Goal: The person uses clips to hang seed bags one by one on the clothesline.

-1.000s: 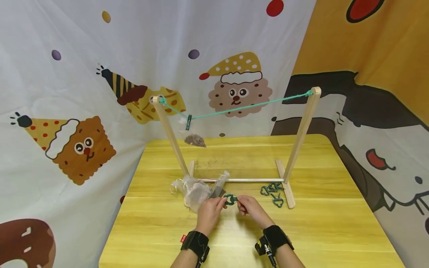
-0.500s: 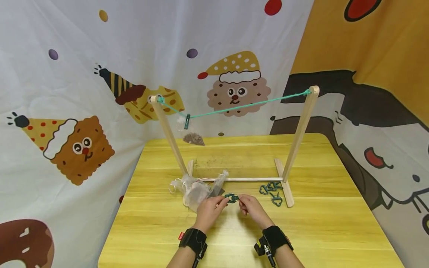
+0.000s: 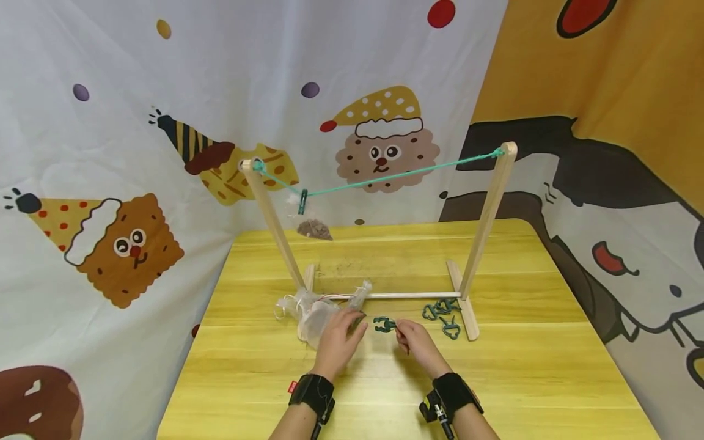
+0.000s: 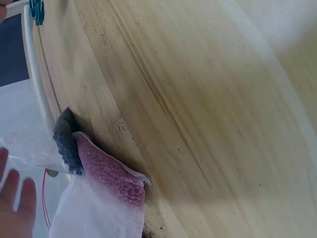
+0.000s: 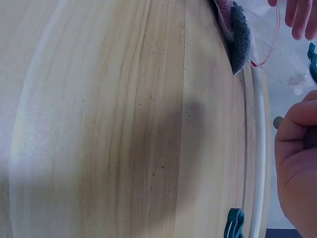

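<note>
My right hand (image 3: pixel 416 342) pinches a dark green plastic clip (image 3: pixel 384 324) by one end, its prongs pointing left. In the right wrist view this clip (image 5: pixel 313 62) sits beyond the curled fingers. My left hand (image 3: pixel 337 343) is over the right side of the sachets, its fingers spread and holding nothing. The left wrist view shows its fingertips (image 4: pixel 26 198) beside a clear bag of dark grains (image 4: pixel 68 144) and a white mesh sachet (image 4: pixel 111 173) with reddish contents. From the head, the left hand partly covers the whitish bags (image 3: pixel 318 321).
Several green clips (image 3: pixel 451 329) lie by the right foot of a wooden frame (image 3: pixel 488 223). A green cord (image 3: pixel 404 173) spans its posts. One clip (image 3: pixel 303 201) on the cord holds a small bag (image 3: pixel 315 229) of brownish contents. A white rod (image 3: pixel 412 296) joins the feet.
My left hand has let go of the clip's left end and shifted left over the sachets. The right hand keeps the clip almost in place. The head view has turned slightly right.
</note>
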